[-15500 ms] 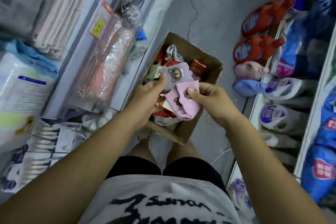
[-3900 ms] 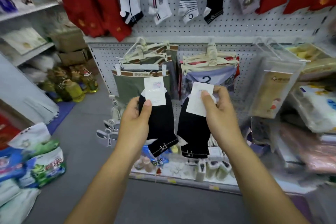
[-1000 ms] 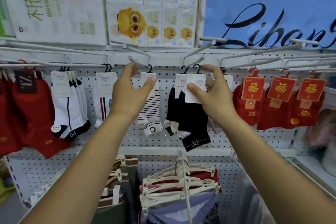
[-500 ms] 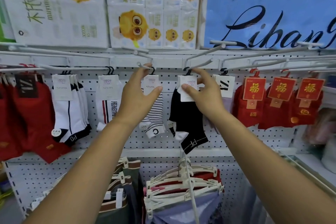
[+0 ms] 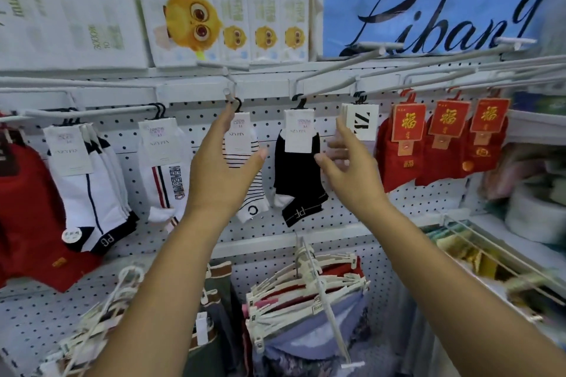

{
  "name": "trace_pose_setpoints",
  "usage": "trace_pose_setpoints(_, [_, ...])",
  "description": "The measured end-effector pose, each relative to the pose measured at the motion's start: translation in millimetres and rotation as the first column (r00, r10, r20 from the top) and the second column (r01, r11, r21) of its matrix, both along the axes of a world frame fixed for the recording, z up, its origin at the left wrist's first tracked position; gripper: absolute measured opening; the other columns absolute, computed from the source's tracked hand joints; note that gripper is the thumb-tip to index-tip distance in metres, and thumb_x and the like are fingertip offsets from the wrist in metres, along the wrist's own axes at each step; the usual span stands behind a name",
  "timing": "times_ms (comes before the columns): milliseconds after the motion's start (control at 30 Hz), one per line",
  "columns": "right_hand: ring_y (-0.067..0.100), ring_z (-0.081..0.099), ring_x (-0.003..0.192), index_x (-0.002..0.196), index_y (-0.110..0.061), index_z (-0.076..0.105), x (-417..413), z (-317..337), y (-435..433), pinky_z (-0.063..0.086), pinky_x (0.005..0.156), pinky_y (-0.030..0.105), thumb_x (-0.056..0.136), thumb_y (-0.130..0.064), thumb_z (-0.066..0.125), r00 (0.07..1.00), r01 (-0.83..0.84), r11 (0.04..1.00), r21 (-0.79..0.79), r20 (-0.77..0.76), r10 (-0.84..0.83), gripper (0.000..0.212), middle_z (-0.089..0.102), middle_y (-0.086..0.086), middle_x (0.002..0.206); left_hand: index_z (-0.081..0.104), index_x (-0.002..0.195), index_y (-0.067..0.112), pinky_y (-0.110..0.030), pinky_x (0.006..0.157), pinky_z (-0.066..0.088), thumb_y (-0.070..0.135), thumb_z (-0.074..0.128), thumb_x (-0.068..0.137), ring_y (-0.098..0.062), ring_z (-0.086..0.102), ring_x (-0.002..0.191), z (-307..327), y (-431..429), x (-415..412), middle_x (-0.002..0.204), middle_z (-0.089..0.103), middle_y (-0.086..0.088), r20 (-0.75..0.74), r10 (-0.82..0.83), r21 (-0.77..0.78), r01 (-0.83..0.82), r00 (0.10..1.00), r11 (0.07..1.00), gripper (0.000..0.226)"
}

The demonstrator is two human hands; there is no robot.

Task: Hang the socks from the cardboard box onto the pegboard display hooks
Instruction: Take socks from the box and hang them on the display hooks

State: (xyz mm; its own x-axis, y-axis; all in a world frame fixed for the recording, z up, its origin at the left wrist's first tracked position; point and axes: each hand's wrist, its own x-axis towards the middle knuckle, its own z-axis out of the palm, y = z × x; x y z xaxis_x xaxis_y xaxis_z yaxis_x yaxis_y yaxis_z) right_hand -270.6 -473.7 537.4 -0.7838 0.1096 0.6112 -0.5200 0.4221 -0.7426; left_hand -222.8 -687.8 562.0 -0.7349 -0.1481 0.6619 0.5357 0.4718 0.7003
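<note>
**Check the hang before fetching more**

The black socks (image 5: 298, 174) hang by their hanger (image 5: 299, 102) against the pegboard (image 5: 269, 113), just beside the striped sock (image 5: 254, 202). Left hand (image 5: 220, 174) and right hand (image 5: 349, 174) flank them, each grip slack, fingers spread, holding nothing. Confirm the hanger sits fully on its hook and the card faces front.

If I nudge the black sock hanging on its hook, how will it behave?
Likely to swing: the black sock hangs from one small plastic hanger. Probably floppy and light: the fabric looks thin, and the toe droops sideways. Its paper card looks like the stiffest part, so it is probably the best place to grip, though it may bend.
</note>
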Motion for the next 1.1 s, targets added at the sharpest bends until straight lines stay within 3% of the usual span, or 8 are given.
trace_pose_setpoints(167, [-0.004, 0.059, 0.107, 0.15, -0.034, 0.038, 55.2, -42.4, 20.8, 0.054, 0.093, 0.025, 0.095, -0.026, 0.067, 0.999, 0.035, 0.999, 0.01, -0.002, -0.035, 0.063, 0.058, -0.008, 0.124, 0.041, 0.146, 0.049, -0.032, 0.118, 0.034, 0.039, 0.076, 0.087, 0.001, 0.038, 0.14, -58.4, 32.0, 39.6, 0.151, 0.043, 0.026, 0.091, -0.066, 0.033, 0.064, 0.994, 0.997, 0.069])
trace_pose_setpoints(367, [-0.004, 0.054, 0.118, 0.144, -0.03, 0.049, 149.7, -100.9, 66.7, 0.049, 0.101, 0.03, 0.097, -0.035, 0.063, 0.988, 0.143, 0.983, 0.114, 0.043, -0.148, 0.049, 0.056, -0.022, 0.126, 0.041, 0.139, 0.057, -0.013, 0.108, 0.032, 0.042, 0.072, 0.087, 0.01, 0.041, 0.135, -111.6, 82.0, 112.7, 0.143, 0.048, 0.034, 0.215, -0.284, -0.029, 0.297, 0.934, 0.954, 0.062])
trace_pose_setpoints(533, [0.007, 0.058, 0.117, 0.139, -0.023, 0.054, 242.9, -170.1, 122.5, 0.051, 0.096, 0.027, 0.096, -0.032, 0.065, 0.946, 0.277, 0.955, 0.101, 0.143, -0.29, 0.045, 0.059, -0.008, 0.125, 0.051, 0.141, 0.043, -0.007, 0.104, 0.033, 0.045, 0.069, 0.085, 0.011, 0.042, 0.135, -153.8, 117.8, 174.5, 0.145, 0.05, 0.029, 0.349, -0.399, -0.093, 0.455, 0.848, 0.885, 0.059])
trace_pose_setpoints(667, [0.005, 0.058, 0.116, 0.136, -0.024, 0.056, 333.6, -224.3, 173.6, 0.047, 0.093, 0.015, 0.095, -0.035, 0.065, 0.87, 0.363, 0.927, 0.094, 0.322, -0.374, 0.043, 0.059, -0.008, 0.128, 0.052, 0.139, 0.045, -0.019, 0.11, 0.037, 0.052, 0.066, 0.083, 0.013, 0.042, 0.132, -199.3, 161.5, 223.5, 0.143, 0.05, 0.031, 0.494, -0.437, -0.113, 0.554, 0.751, 0.824, 0.057])
trace_pose_setpoints(767, [0.003, 0.057, 0.112, 0.135, -0.029, 0.054, 405.9, -261.5, 213.6, 0.046, 0.093, 0.02, 0.095, -0.039, 0.062, 0.8, 0.385, 0.912, 0.145, 0.439, -0.408, 0.042, 0.056, -0.008, 0.129, 0.058, 0.138, 0.034, 0.004, 0.092, 0.031, 0.036, 0.073, 0.088, 0.034, 0.038, 0.11, -243.5, 207.2, 260.8, 0.129, 0.05, 0.035, 0.583, -0.453, -0.124, 0.624, 0.675, 0.771, 0.052])
trace_pose_setpoints(933, [0.015, 0.06, 0.104, 0.128, -0.019, 0.061, 518.7, -316.7, 285.2, 0.049, 0.089, 0.028, 0.092, -0.032, 0.067, 0.648, 0.481, 0.842, 0.246, 0.547, -0.53, 0.038, 0.061, -0.007, 0.115, 0.061, 0.135, 0.023, 0.007, 0.082, 0.032, 0.024, 0.077, 0.087, 0.032, 0.041, 0.105, -308.0, 289.7, 313.3, 0.136, 0.058, 0.01, 0.682, -0.46, -0.15, 0.725, 0.568, 0.672, 0.05])
trace_pose_setpoints(1000, [0.016, 0.059, 0.105, 0.127, -0.016, 0.063, 558.0, -331.8, 308.7, 0.049, 0.09, 0.03, 0.092, -0.029, 0.069, 0.572, 0.517, 0.808, 0.283, 0.588, -0.572, 0.038, 0.061, -0.006, 0.115, 0.058, 0.14, 0.023, 0.004, 0.089, 0.032, 0.028, 0.077, 0.088, 0.023, 0.043, 0.106, -324.2, 321.9, 327.9, 0.138, 0.056, 0.01, 0.712, -0.455, -0.176, 0.764, 0.535, 0.621, 0.055])
trace_pose_setpoints(1100, [0.011, 0.057, 0.096, 0.124, -0.024, 0.063, 603.5, -349.5, 335.8, 0.048, 0.084, 0.029, 0.091, -0.027, 0.072, 0.474, 0.573, 0.764, 0.297, 0.64, -0.605, 0.035, 0.058, -0.008, 0.109, 0.054, 0.143, 0.025, -0.032, 0.109, 0.045, 0.036, 0.076, 0.086, -0.004, 0.05, 0.129, -339.7, 367.7, 346.2, 0.145, 0.056, 0.007, 0.758, -0.46, -0.148, 0.808, 0.463, 0.57, 0.061])
